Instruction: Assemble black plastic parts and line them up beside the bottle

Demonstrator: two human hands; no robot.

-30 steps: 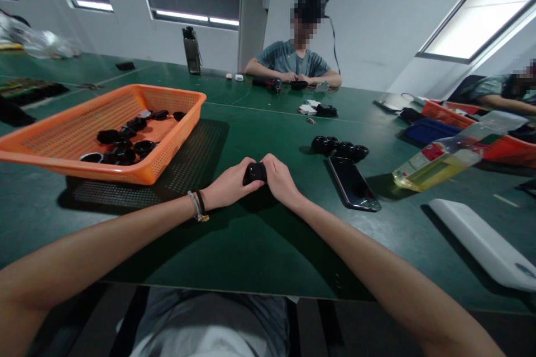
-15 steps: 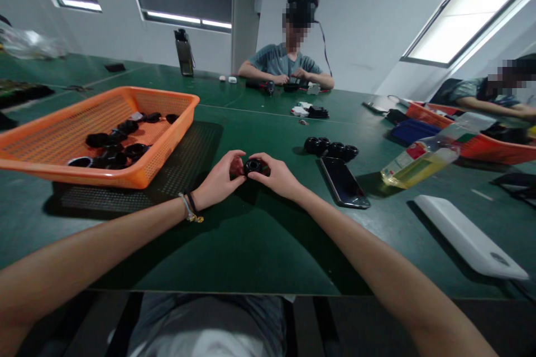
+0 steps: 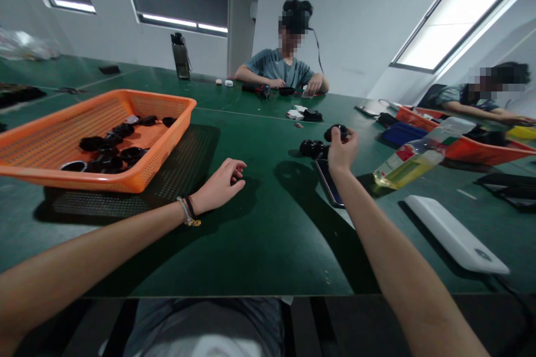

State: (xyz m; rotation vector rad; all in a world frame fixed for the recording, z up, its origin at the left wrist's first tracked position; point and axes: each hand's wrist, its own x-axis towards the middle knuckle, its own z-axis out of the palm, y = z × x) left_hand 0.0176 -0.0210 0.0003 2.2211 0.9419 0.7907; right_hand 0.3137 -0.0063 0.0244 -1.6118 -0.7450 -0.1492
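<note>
My right hand (image 3: 344, 150) grips a round black part (image 3: 336, 133), held above the table behind the phone. Just left of it, a row of similar glossy black round parts (image 3: 308, 148) stands on the table, partly hidden by my hand. My left hand (image 3: 224, 183) rests over the green table (image 3: 268, 245) with its fingers loosely curled and apart, holding nothing. Several black parts (image 3: 109, 156) lie in the orange basket (image 3: 138, 178) to the left of my left hand.
A dark phone (image 3: 329, 181) lies below my right hand. To the right are a bottle of yellow liquid (image 3: 396, 170) and a white power bank (image 3: 456, 234). Across the table sits a co-worker (image 3: 288, 64); another person (image 3: 481, 95) sits at an orange basket (image 3: 486, 148) on the right.
My right hand has moved right and away from me, carrying the black part from between both hands to the row. My left hand has let go and stayed nearly in place.
</note>
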